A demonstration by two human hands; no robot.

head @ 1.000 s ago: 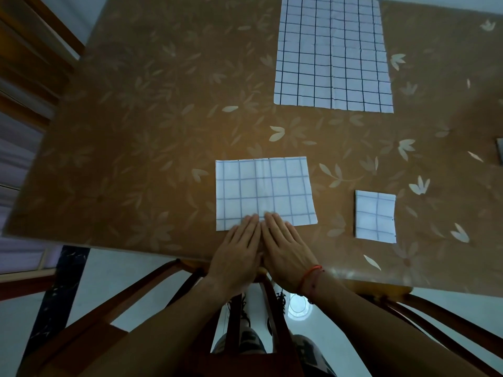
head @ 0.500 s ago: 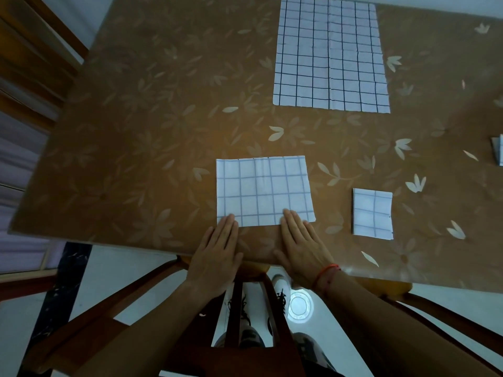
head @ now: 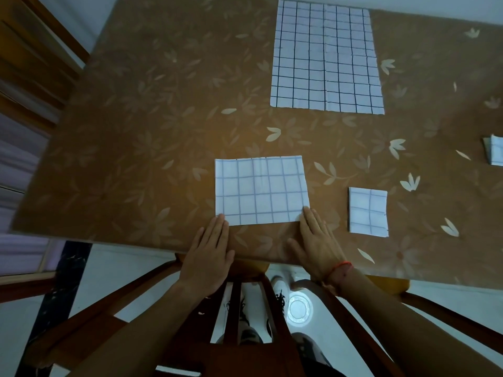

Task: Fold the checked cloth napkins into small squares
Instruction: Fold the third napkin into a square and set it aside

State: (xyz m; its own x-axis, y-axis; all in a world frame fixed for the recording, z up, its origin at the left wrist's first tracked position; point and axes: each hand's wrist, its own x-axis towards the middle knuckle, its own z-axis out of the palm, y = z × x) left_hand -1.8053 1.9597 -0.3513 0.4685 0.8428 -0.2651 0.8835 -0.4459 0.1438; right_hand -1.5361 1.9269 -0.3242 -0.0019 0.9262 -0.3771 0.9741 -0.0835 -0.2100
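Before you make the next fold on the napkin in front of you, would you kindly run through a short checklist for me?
1. Half-folded napkin lies flat on the table: ok.
2. Left hand is at the near left corner, fingers straight: ok.
3. Right hand is at the near right corner, fingers straight: ok.
4. Corners pinched ready to lift: not ok, both hands lie flat.
5. Hidden lower layers are evenly aligned: cannot tell.
6. Finished small square lies apart on the right, out of the fold's way: ok.
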